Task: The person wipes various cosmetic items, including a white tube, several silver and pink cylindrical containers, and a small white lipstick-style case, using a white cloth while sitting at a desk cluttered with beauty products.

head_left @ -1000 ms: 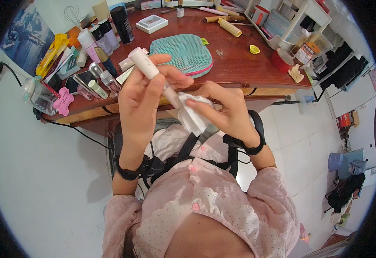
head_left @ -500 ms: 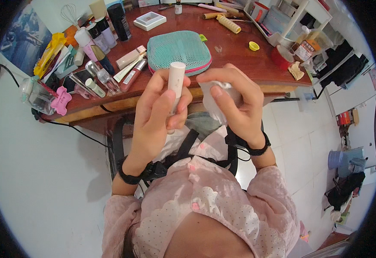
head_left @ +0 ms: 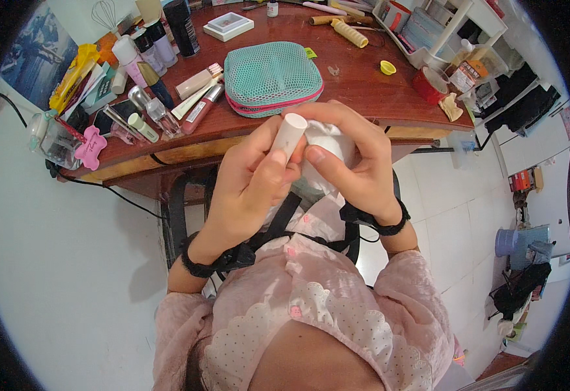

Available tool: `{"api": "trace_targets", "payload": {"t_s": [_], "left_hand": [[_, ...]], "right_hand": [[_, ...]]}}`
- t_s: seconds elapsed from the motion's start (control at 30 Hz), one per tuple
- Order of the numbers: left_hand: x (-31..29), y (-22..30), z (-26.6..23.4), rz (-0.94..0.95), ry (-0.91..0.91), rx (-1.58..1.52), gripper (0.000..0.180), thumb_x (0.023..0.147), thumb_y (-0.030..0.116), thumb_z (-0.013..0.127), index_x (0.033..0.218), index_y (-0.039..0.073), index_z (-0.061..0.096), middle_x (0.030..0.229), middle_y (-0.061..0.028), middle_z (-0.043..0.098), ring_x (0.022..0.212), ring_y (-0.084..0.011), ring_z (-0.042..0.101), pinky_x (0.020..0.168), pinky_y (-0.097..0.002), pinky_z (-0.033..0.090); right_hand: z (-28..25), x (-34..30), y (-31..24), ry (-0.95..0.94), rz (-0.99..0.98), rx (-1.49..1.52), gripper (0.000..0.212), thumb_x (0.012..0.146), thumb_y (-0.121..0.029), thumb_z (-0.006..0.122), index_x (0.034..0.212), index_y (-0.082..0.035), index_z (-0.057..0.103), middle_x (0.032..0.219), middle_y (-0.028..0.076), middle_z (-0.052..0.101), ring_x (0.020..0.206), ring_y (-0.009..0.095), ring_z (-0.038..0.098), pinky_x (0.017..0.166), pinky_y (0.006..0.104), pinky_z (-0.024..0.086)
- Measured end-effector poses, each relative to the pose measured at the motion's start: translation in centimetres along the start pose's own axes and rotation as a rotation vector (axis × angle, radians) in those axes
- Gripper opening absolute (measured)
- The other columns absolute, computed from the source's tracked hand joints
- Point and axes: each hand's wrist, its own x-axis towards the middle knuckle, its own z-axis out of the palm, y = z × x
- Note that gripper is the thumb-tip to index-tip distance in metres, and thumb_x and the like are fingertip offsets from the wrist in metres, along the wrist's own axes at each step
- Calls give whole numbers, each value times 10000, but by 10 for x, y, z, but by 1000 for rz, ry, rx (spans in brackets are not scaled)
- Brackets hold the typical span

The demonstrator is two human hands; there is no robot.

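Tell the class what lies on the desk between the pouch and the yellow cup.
In the head view, a clear scrap, too small to identify, lies between the pouch and the yellow cup.

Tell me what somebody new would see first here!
Probably the turquoise mesh pouch, on the red-brown desk near its front edge. Next, the white tube in the left hand, beside the white tissue or cloth in the right hand. The bright pink, wavy-edged thing at the desk's left end stands out too.
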Motion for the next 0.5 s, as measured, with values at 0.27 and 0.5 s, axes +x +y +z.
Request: {"api": "trace_targets", "payload": {"t_s": [0.27, 0.5], "left_hand": [[0, 3, 4, -4, 58, 172, 299, 909, 204, 399, 1112, -10, 446, 728, 34, 430, 549, 3, 332, 467, -152, 259], [1, 2, 2, -62, -12, 42, 294, 906, 160, 366, 1117, -21, 463, 721, 26, 440, 552, -11, 329, 473, -164, 268]], "right_hand": [[1, 1, 1, 28, -51, -10, 296, 751, -50, 601, 1043, -10, 587, 964, 110, 622, 866, 203, 608, 763, 296, 464], [-3, 2, -1, -9, -23, -3, 308, 756, -46, 590, 1064, -34, 595, 951, 103, 627, 855, 192, 605, 756, 288, 460]]}}
